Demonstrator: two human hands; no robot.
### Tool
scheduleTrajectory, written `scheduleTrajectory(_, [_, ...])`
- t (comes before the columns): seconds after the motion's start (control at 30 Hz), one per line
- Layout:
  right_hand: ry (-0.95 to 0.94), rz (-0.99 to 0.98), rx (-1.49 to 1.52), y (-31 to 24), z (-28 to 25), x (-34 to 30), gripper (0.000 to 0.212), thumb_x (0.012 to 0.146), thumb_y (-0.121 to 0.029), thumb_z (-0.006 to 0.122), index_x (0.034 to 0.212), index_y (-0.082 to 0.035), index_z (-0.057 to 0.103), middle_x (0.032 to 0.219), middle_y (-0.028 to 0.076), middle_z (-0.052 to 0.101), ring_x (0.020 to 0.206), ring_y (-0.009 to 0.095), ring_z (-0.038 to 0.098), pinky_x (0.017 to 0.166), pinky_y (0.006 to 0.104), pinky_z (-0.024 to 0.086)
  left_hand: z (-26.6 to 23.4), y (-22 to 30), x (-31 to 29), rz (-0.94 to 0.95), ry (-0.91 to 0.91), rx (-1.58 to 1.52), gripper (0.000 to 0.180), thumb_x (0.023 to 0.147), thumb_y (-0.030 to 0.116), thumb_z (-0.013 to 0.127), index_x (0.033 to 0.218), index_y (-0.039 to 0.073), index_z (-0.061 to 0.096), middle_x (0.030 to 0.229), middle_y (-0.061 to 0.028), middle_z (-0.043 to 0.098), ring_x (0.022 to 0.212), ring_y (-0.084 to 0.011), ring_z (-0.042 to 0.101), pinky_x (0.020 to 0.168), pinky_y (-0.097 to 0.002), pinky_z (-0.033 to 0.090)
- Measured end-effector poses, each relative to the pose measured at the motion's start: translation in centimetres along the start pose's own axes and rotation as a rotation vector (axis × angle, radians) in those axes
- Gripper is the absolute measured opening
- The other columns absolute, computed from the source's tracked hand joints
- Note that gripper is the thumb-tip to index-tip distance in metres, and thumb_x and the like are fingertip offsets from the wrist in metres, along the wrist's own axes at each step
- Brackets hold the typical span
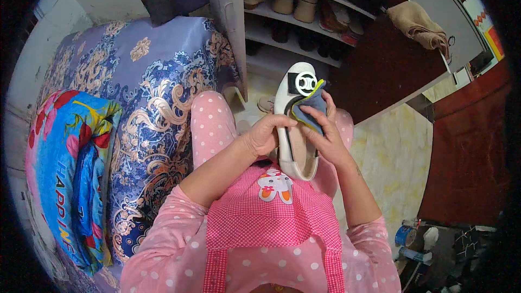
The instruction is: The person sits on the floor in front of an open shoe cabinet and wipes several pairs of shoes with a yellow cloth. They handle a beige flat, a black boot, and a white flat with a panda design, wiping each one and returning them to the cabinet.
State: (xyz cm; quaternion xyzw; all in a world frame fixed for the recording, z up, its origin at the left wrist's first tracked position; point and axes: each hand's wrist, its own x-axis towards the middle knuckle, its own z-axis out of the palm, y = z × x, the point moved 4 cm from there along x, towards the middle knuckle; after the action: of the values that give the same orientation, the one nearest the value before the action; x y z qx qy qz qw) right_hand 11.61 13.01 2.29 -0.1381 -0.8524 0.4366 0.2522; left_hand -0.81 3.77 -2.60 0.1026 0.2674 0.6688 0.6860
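A white flat shoe (284,97) with a black band and a round white buckle on its toe lies over my lap, toe pointing away from me. My left hand (266,134) grips its left side near the middle, thumb over the edge of the opening. In my right hand (328,130) is a grey-blue cloth (313,109) with yellow-green edging, pressed against the shoe's right side just behind the buckle. Part of that side is hidden by the cloth and fingers.
An open cabinet ahead holds several shoes (305,6) on its shelves. A brown towel (418,24) hangs over the cabinet door (391,65) at right. On the left stands a bed with a patterned cover (157,87) and a folded bright blanket (70,173). Assorted items (429,244) lie lower right.
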Motion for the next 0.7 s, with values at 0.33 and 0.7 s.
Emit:
scheduleTrajectory(0.33, [0.46,0.34,0.365,1.0,-3.5,0.1,0.022,0.091,-0.013,0.053,0.107,-0.001,0.061,0.095,0.007,0.059,0.089,0.013,0.055,0.079,0.0261,0.044,-2.1,1.1,0.7,0.127,0.119,-0.078,0.039,0.082,0.016,0.056,0.117,-0.001,0.053,0.109,-0.0137,0.061,0.103,-0.0275,0.058,0.097,-0.0425,0.043])
scheduleTrajectory(0.7, [0.046,0.691,0.8,3.0,4.2,0.6,0.023,0.092,-0.02,0.049,0.096,-0.001,0.062,0.087,0.007,0.065,0.077,0.016,0.062,0.066,0.029,0.049,0.3,0.9,0.3,0.384,0.072,0.543,0.076,0.093,0.06,0.035,0.146,0.007,0.02,0.137,-0.0086,0.039,0.126,-0.0179,0.036,0.107,-0.0297,0.025])
